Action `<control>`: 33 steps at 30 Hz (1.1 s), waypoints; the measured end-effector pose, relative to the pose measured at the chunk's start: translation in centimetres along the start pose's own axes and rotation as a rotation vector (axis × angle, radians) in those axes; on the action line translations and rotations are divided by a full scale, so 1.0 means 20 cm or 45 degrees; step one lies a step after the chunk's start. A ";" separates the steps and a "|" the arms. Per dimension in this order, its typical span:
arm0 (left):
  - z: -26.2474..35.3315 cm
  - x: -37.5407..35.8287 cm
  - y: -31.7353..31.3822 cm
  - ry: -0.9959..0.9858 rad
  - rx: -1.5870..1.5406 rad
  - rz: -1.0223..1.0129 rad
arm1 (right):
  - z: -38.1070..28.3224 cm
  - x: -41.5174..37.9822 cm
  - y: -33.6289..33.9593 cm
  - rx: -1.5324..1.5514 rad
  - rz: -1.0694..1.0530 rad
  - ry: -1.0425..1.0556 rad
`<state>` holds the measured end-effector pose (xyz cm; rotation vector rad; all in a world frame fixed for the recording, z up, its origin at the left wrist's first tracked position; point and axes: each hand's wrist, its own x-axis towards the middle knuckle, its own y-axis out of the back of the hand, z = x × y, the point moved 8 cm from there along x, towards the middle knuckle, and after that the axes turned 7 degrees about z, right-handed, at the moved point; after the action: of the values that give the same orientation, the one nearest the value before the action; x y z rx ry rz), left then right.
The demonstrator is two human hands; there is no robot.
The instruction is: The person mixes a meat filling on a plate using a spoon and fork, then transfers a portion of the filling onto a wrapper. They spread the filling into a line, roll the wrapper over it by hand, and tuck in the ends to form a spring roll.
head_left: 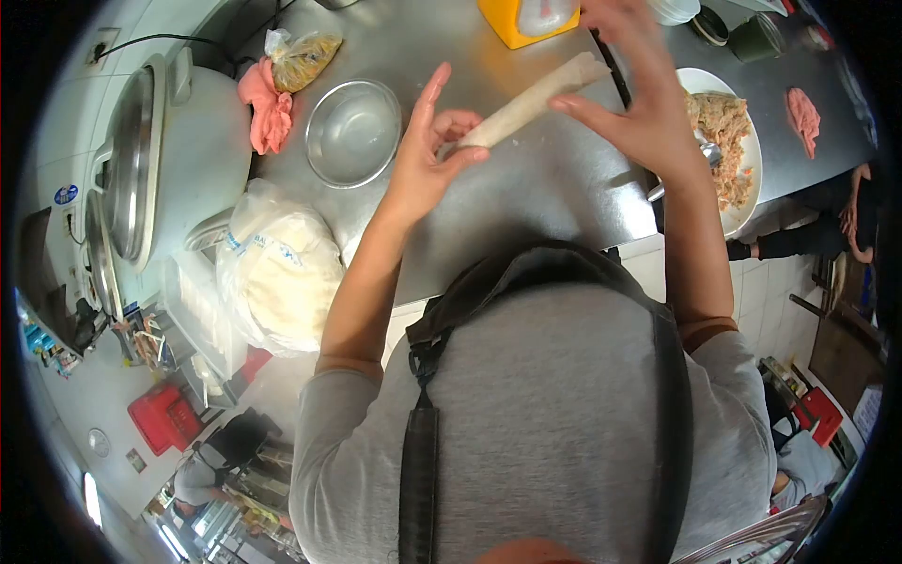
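Observation:
A long pale spring roll (526, 105) is held aslant above the steel table (526, 179). Its lower left end sits in my left hand (434, 150), between the thumb and curled fingers, while the index finger points up. My right hand (648, 113) is at the upper right end with its fingers spread and blurred; the thumb tip overlaps the roll's edge. Beside my left hand stands a shallow metal bowl (353, 133). To the right of my right wrist, a white oval plate (754, 193) holds a shredded orange-brown filling (731, 132) and a spoon (709, 152).
A bag of pale wrappers (282, 282) lies at the table's left edge, near a large lidded pot (188, 160). A pink cloth (268, 105) and a small tied bag (305, 61) are at the back left. A yellow container (526, 21) stands at the back. Other people are in the surroundings.

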<state>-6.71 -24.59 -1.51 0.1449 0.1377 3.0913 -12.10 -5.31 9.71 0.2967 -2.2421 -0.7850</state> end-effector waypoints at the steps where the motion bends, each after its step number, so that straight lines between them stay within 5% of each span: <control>1: 0.03 -0.02 -0.03 0.072 -0.206 -0.008 | -0.03 0.01 0.07 0.428 0.213 -0.028; 2: 0.06 -0.04 -0.06 0.141 -0.411 -0.018 | -0.03 0.01 0.13 0.857 0.422 -0.052; 3: 0.09 -0.06 -0.08 0.121 -0.407 -0.020 | -0.04 -0.01 0.11 0.854 0.428 -0.032; 5: 0.10 -0.11 -0.17 0.228 -0.555 -0.145 | -0.02 -0.09 -0.13 1.344 -0.047 -0.315; 10: -0.01 -0.23 -0.24 0.335 -0.438 -0.203 | -0.19 -0.20 -0.33 1.934 -0.390 -0.445; 14: 0.22 -0.21 0.03 -0.026 0.070 0.294 | -0.22 -0.22 -0.37 1.582 -0.520 -0.652; 16: 0.50 -0.22 0.12 -0.273 0.306 0.352 | -0.23 -0.17 -0.36 1.354 -0.427 -0.409; 18: 0.79 -0.25 0.12 -0.506 0.558 0.403 | -0.26 -0.16 -0.40 1.316 -0.469 -0.455; 20: 1.00 -0.28 -0.03 -0.795 1.013 0.190 | -0.27 -0.16 -0.48 1.282 -0.498 -0.499; 26: 0.96 -0.24 -0.11 -0.782 1.360 0.110 | -0.30 -0.12 -0.51 1.317 -0.297 -0.274; 28: 0.95 -0.23 -0.12 -0.785 1.395 0.096 | -0.31 -0.09 -0.45 1.092 -0.133 0.026; 33: 0.94 -0.21 -0.13 -0.824 1.378 0.145 | -0.30 -0.06 -0.39 0.989 -0.063 0.076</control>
<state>-0.61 -20.49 16.56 1.1417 1.7192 2.4881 -7.23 -13.66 7.56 0.7247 -2.3970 0.1115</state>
